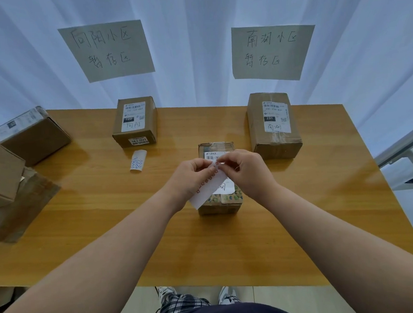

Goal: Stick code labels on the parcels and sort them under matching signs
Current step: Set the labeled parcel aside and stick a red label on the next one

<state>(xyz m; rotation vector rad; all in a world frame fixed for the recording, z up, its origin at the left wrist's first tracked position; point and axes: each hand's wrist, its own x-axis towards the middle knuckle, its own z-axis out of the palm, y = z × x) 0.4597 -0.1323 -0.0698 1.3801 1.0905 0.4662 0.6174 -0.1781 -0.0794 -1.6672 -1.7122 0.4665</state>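
A: What is nearest the camera?

B: Two bare forearms reach over a wooden desk (130, 213). The left hand (189, 175) and right hand (244, 170) meet above a small parcel (219, 202) at the desk's centre. Both grips are pinched closed on a white label strip (209, 186) printed with small red squares; the right fingertips (222, 158) nip its upper end.

A: And further away?

B: A second strip (137, 161), with blue marks, lies curled on the desk just left of centre. Beyond it a labelled box (135, 121) stands under the left paper sign (107, 51). A taller labelled box (274, 125) stands under the right sign (272, 52). Both signs hang on a white curtain (189, 33). Several more boxes (13, 153) are heaped at the desk's left edge.
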